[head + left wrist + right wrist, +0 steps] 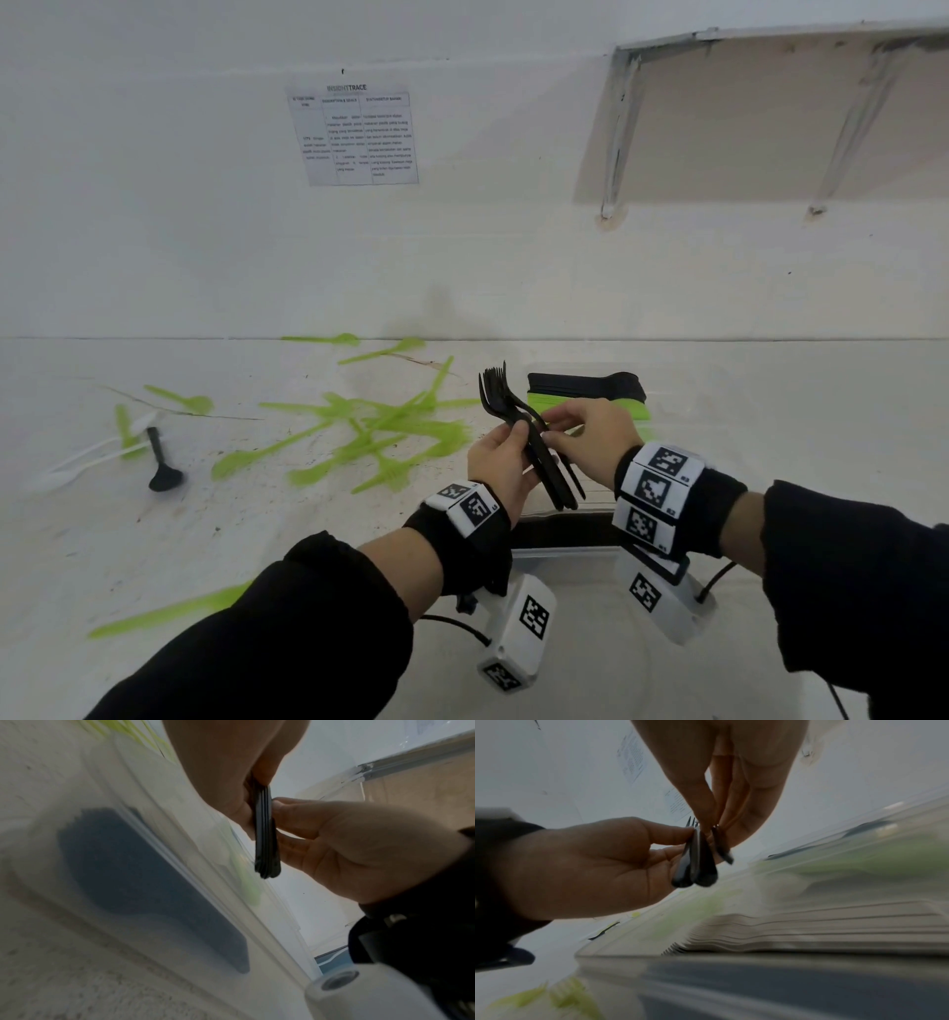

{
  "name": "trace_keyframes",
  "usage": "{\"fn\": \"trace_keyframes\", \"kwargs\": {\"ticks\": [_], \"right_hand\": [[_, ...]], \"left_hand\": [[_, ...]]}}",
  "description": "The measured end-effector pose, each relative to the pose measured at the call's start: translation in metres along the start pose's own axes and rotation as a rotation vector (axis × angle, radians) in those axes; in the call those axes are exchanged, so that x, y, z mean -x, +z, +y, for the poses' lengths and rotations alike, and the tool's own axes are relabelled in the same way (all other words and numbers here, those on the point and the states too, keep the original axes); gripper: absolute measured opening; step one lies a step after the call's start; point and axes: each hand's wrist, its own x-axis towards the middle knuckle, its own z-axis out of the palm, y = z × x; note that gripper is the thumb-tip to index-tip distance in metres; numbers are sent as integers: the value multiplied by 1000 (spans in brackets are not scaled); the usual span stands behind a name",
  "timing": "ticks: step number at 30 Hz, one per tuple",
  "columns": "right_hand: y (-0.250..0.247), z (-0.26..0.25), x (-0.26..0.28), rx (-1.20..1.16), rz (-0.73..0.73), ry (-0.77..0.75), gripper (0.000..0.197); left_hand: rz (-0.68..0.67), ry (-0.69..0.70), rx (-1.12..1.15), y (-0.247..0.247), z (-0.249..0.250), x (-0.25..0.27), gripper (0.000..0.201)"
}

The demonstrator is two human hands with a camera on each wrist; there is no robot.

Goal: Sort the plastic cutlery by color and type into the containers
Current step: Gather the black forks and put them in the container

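Head view, item one: bundle of black forks (524, 437), tines up, handles down and toward the person, held over the near edge of the clear containers (595, 501). Left hand (500, 462) curled round the handles, thumb on one side and fingers on the other; the left wrist view shows the handle ends stacked nearly flush. Right hand (590, 437) pinches the same bundle from the opposite side with thumb and fingertips, and the right wrist view shows one handle standing slightly apart from the rest between those fingers. Item two: containers, one holding a stack of black cutlery (590, 385) over green pieces (637, 408), another showing a row of pale forks in the right wrist view; exact compartments cannot be told. Item three: loose green cutlery (369, 437) scattered on the white tabletop (154, 565), well apart from the hands. Item four: one black spoon (163, 470) lying beside white pieces (77, 465) at far left. Step in hand, by judgement: squaring up a gathered set of black forks before stowing. Next move calls for lowering the bundle flat into the black-fork compartment with tines aligned, then releasing both grips without scattering. Much green stock remains unsorted.
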Motion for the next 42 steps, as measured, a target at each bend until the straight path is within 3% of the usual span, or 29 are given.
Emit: {"fn": "trace_keyframes", "kwargs": {"ticks": [11, 13, 15, 20, 24, 26, 29, 31, 33, 37, 42], "right_hand": [[10, 4, -6, -191, -73, 48, 20], [10, 6, -6, -140, -88, 38, 12], [4, 4, -8, 22, -91, -7, 19], [-33, -19, -27, 134, 142, -157, 32], [-65, -37, -34, 252, 267, -312, 39], [-73, -41, -34, 382, 179, -376, 43], [-72, -45, -34, 825, -202, -353, 43], [-65, -44, -30, 949, -400, -296, 36], [-58, -41, -26, 956, -509, -277, 31], [-45, -30, -20, 898, -515, -227, 36], [-30, -3, -15, 853, -476, -163, 26]], "left_hand": [[-148, -85, -78, -6, 5, -2, 21], [-143, -66, -143, -7, 6, -1, 19], [-110, -43, -206, -7, 9, -2, 17], [-142, 167, -567, 8, 24, -5, 20], [-69, 367, -813, 14, 42, -16, 23], [-77, 426, -1023, 13, 47, -16, 23], [-207, 563, -1426, 15, 41, -6, 28], [-278, 607, -1533, 16, 36, -2, 28], [-274, 604, -1546, 17, 31, -2, 28], [-249, 465, -1379, 8, 20, -3, 37], [-162, 466, -1449, -16, 29, -8, 77]]}}
